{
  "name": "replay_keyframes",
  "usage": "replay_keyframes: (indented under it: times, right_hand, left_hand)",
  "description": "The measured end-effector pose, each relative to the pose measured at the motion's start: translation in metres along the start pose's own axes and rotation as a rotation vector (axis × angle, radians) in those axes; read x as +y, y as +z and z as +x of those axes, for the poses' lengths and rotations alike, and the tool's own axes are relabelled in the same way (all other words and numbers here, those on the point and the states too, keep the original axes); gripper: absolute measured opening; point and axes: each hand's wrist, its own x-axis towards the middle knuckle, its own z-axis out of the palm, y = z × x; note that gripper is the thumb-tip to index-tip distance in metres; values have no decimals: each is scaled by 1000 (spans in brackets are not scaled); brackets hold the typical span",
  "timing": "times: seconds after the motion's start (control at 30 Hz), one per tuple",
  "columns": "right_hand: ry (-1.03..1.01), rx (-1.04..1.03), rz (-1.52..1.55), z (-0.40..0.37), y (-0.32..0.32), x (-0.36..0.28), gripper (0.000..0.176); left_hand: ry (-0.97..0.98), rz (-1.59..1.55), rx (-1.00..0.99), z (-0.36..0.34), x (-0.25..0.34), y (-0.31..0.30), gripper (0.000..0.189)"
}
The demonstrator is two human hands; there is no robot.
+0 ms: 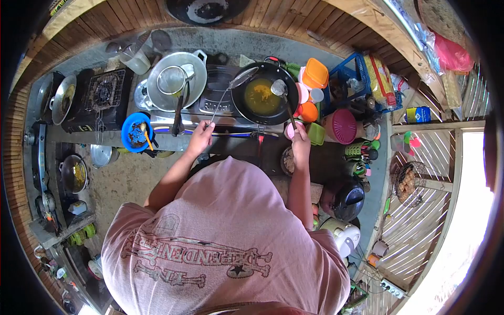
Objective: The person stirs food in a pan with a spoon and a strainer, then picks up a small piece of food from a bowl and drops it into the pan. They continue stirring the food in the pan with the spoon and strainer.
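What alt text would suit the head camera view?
A person at a stove holds a skimmer in the left hand and a ladle in the right hand, both over a black wok of yellow liquid.

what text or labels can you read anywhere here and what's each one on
"Rinnai": front of the gas stove, by the handle of the skimmer held in the left hand.
Shirt print: large letters, warped, not surely readable.
Blue carton and yellow packet labels: too small to read.
Ladle in the right hand: no text.
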Motion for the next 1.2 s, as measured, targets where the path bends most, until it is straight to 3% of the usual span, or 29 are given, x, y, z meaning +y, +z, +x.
replay_keyframes:
  times: [0.17, 0.63, 1.2]
  right_hand:
    - [77, 23, -27, -6, 0, -13, 34]
    - [285, -192, 482, -18, -1, -35, 39]
    - [323, -220, 622, -20, 4, -31, 28]
  left_hand:
    - [-2, -7, 4, -3, 4, 1, 36]
    - [-1, -1, 13, -4, 5, 0, 35]
    - [-11, 11, 0, -6, 9, 3, 34]
